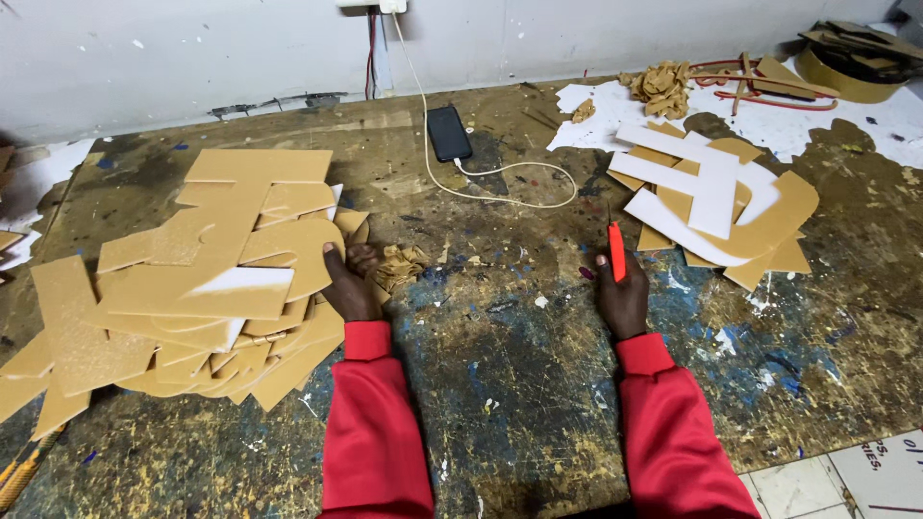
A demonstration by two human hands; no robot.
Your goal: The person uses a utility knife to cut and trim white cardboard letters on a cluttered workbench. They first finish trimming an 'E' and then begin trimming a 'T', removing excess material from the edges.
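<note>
Hands are resting on the paint-stained workbench (500, 384), both in red sleeves, and we are describing the layout between them and the cut stock.

We are placing the left hand (348, 284) at the right edge of the large pile of tan cut-out shapes (202, 288). Its fingers are curling over the edge of the nearest tan piece (298, 252), with the thumb lying on top of it; we are reading this as a light hold on that edge, though we cannot tell whether it is a firm pinch. The pile is lying directly to the left of this hand, touching it. A small wad of peeled tan backing scraps (399, 264) is sitting just beside the fingers on their right.

We are closing the right hand (623, 293) around a red-handled craft knife (616, 250). The knife's long axis is running away from us, toward the wall, with the tip pointing upward in the view. A second stack of white and tan letter shapes (716, 207) is lying ahead and to the right of this hand, near but not touching.

The left hand is the nearer one to the large pile; the right is nearer the second stack. A dark phone (448, 133) on a white charging cable (500, 187) is lying between the piles, near the wall.
</note>
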